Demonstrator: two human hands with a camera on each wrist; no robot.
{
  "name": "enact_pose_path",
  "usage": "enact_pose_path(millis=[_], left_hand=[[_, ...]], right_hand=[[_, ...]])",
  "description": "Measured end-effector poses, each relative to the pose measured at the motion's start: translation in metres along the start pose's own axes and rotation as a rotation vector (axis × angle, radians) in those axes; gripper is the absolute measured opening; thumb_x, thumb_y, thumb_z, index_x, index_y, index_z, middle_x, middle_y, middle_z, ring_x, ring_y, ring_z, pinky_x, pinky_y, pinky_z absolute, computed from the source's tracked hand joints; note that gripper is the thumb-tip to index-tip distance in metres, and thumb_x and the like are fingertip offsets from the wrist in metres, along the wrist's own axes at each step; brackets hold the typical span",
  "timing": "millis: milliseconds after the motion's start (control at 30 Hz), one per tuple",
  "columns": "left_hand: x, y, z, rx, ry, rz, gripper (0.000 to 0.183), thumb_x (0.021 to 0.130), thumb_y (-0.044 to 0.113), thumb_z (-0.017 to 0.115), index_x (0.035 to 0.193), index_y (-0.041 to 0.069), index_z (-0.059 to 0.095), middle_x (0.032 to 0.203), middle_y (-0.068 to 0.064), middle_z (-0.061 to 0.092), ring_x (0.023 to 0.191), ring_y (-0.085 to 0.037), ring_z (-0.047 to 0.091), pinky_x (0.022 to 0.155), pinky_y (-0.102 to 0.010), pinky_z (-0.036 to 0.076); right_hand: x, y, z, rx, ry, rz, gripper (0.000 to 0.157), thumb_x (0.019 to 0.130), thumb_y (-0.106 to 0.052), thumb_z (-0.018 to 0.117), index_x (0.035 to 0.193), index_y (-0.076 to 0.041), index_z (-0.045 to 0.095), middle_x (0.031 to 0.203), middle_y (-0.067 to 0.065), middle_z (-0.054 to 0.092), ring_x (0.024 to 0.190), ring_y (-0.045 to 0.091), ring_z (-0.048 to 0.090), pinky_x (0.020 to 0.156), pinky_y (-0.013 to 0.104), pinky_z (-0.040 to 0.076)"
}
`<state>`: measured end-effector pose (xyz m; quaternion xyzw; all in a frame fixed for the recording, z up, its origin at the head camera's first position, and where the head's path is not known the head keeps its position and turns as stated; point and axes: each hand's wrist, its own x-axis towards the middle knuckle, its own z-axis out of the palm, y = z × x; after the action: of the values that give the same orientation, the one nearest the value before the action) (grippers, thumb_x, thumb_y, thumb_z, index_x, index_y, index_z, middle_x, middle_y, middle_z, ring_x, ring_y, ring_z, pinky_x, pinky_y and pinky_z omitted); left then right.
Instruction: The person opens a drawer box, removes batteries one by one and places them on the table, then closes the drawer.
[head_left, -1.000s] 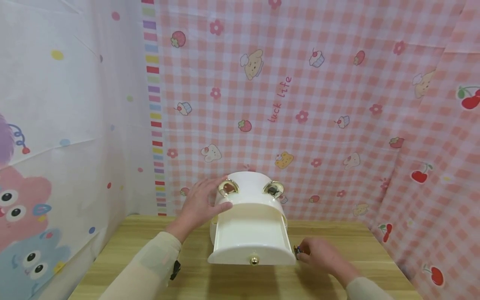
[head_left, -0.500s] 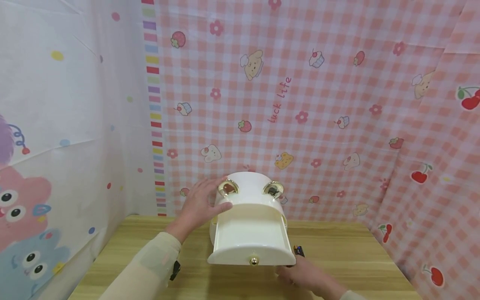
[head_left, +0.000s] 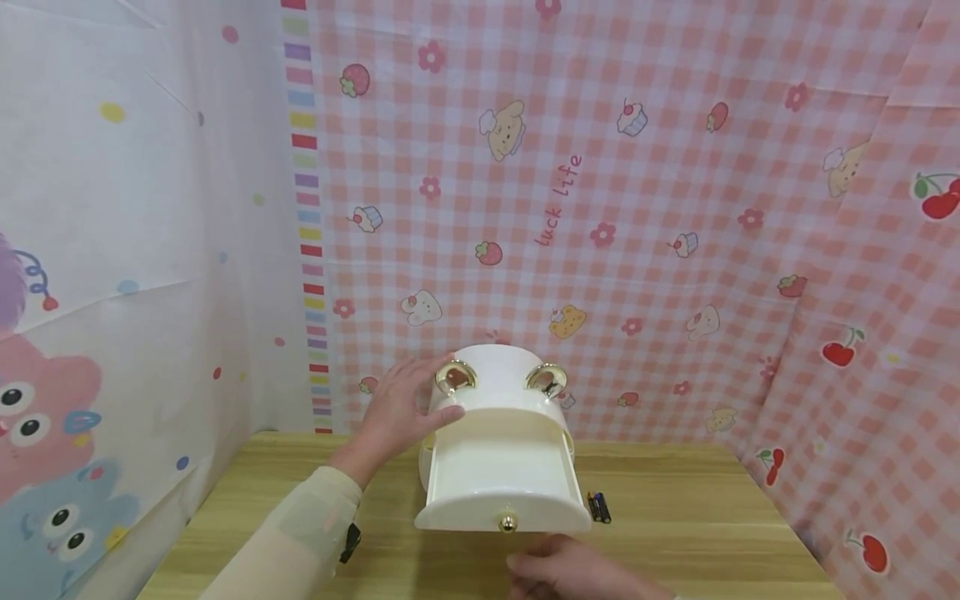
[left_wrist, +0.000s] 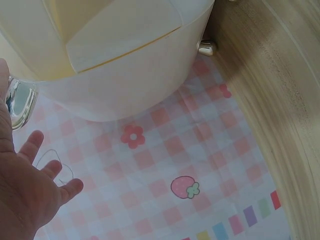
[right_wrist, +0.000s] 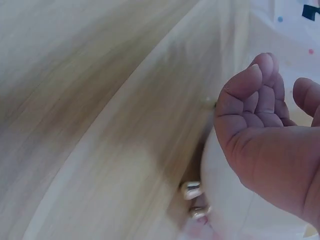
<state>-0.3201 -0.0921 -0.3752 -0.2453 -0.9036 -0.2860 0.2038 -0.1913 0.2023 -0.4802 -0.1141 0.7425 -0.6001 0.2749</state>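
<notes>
A white storage box (head_left: 501,379) with gold ring-shaped ears stands on the table, its drawer (head_left: 502,510) pulled out toward me. My left hand (head_left: 397,412) rests against the box's upper left side, thumb across the front edge; in the left wrist view the fingers of that hand (left_wrist: 37,185) are spread. In front of the drawer, low and just right of its gold knob (head_left: 507,523), is my right hand (head_left: 558,571). The right wrist view shows this hand (right_wrist: 265,130) with loosely bent fingers, the thumb apart and nothing held. Two batteries (head_left: 599,507) lie right of the drawer.
The wooden table (head_left: 675,550) reaches back to a pink checked cloth (head_left: 637,275). A white cloth with cartoon prints (head_left: 150,292) hangs on the left. Small gold feet (right_wrist: 192,190) show under the box in the right wrist view.
My right hand has let go of the batteries beside the drawer and moved left and toward me, to the drawer's front. The left hand and box have stayed put.
</notes>
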Motion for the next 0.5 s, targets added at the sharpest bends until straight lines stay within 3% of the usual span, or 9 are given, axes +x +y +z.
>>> enact_pose_path(millis=[167,500], left_hand=[[0.000,0.000,-0.001,0.003,0.000,0.010,0.085,0.091,0.057,0.080,0.164,0.028,0.046,0.161,-0.005,0.056,0.158,-0.034,0.042,0.135,-0.062,0.021],[0.000,0.000,0.000,-0.003,0.018,0.033,0.085,0.091,0.054,0.081,0.163,0.026,0.047,0.160,-0.007,0.058,0.156,-0.035,0.044,0.134,-0.064,0.022]], right_hand=[[-0.002,-0.010,0.006,0.047,-0.034,0.016,0.043,0.108,-0.032,0.063,0.115,0.010,0.073,0.093,-0.002,0.080,0.085,0.009,0.074,0.078,0.023,0.061],[-0.011,-0.026,0.011,0.137,-0.181,-0.099,0.048,0.111,-0.034,0.058,0.128,0.010,0.069,0.102,-0.004,0.082,0.094,0.006,0.075,0.083,0.021,0.062]])
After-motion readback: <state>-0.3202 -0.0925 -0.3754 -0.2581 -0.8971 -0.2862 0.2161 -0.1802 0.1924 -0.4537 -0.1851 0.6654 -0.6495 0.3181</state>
